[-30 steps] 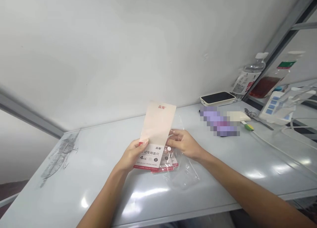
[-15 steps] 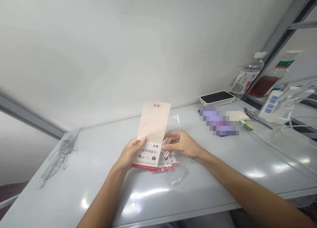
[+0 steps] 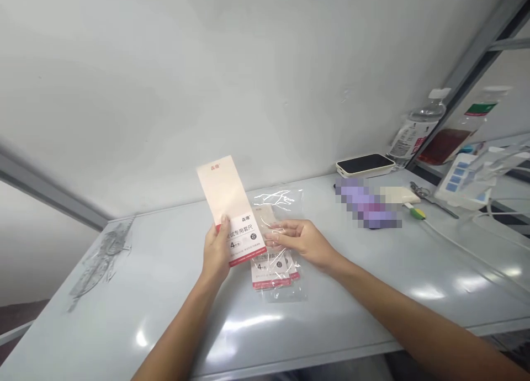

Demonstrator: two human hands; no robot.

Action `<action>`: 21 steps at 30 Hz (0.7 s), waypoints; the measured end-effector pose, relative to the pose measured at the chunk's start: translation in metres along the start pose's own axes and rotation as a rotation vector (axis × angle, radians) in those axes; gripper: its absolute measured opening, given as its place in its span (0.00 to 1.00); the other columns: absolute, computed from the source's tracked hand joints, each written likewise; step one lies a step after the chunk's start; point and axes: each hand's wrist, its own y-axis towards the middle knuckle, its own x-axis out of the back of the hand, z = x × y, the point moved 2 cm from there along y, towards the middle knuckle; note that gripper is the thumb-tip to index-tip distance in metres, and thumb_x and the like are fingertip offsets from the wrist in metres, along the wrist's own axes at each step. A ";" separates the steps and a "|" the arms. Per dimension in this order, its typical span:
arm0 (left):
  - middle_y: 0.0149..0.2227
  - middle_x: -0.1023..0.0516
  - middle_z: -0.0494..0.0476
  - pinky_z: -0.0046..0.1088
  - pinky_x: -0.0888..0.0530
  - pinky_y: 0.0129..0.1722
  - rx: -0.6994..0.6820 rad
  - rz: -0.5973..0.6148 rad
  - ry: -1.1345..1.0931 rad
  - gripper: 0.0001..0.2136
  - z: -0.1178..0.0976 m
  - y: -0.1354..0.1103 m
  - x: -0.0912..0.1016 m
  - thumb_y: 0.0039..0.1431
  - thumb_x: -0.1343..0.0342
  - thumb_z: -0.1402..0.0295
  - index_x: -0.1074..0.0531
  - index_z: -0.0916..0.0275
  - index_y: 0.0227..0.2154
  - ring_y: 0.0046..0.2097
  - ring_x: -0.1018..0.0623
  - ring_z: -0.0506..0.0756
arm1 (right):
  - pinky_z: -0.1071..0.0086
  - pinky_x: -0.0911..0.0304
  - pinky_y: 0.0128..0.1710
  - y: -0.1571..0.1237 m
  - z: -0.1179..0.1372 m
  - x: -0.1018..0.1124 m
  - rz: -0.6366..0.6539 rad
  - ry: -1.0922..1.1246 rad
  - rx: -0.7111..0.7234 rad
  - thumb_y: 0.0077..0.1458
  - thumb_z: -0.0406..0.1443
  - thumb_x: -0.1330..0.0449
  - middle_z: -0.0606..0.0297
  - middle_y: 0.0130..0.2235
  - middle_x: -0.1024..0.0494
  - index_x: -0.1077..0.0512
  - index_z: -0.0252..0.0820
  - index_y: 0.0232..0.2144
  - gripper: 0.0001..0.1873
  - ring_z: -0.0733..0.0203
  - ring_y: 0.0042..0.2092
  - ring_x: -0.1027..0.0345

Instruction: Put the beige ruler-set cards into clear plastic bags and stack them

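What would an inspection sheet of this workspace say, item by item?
Surface: glossy pale grey table.
Job's things: printed card; clear plastic bag; printed packets lying on the table below the hands.
Clutter: phone, pixelated object, scissors, plastic bottles.
Hands: left hand grips the card upright; right hand touches the bag.
Cables: white cable at right.
Surroundings: white wall, metal frame.

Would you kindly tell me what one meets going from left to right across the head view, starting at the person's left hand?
Left hand → right hand → black-faced phone in a cream case → scissors → white panel with blue squares
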 end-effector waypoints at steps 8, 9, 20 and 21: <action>0.29 0.25 0.55 0.27 0.28 0.27 -0.142 -0.119 0.125 0.17 0.009 -0.006 -0.002 0.51 0.48 0.53 0.33 0.64 0.32 0.30 0.25 0.53 | 0.60 0.32 0.41 -0.003 0.003 -0.003 -0.007 0.126 0.057 0.43 0.40 0.36 0.59 0.37 0.21 0.28 0.40 0.42 0.22 0.54 0.39 0.27; 0.29 0.25 0.54 0.27 0.28 0.27 -0.154 -0.133 0.118 0.17 0.009 -0.006 -0.002 0.51 0.48 0.53 0.33 0.64 0.32 0.30 0.25 0.52 | 0.59 0.33 0.43 -0.003 0.003 -0.003 -0.001 0.134 0.069 0.43 0.40 0.36 0.58 0.38 0.22 0.28 0.39 0.42 0.22 0.53 0.40 0.27; 0.30 0.26 0.53 0.23 0.31 0.26 -0.113 -0.078 0.115 0.17 0.011 -0.021 -0.021 0.54 0.52 0.54 0.33 0.62 0.38 0.30 0.26 0.51 | 0.61 0.32 0.39 -0.004 -0.004 -0.014 -0.025 0.162 0.073 0.43 0.40 0.36 0.60 0.35 0.21 0.26 0.39 0.38 0.18 0.55 0.37 0.27; 0.32 0.25 0.54 0.24 0.31 0.27 -0.113 -0.042 0.136 0.17 0.012 -0.021 -0.021 0.55 0.52 0.54 0.33 0.62 0.39 0.31 0.26 0.51 | 0.62 0.32 0.39 -0.004 -0.004 -0.014 -0.033 0.169 0.079 0.43 0.40 0.36 0.60 0.35 0.21 0.26 0.39 0.38 0.18 0.55 0.37 0.27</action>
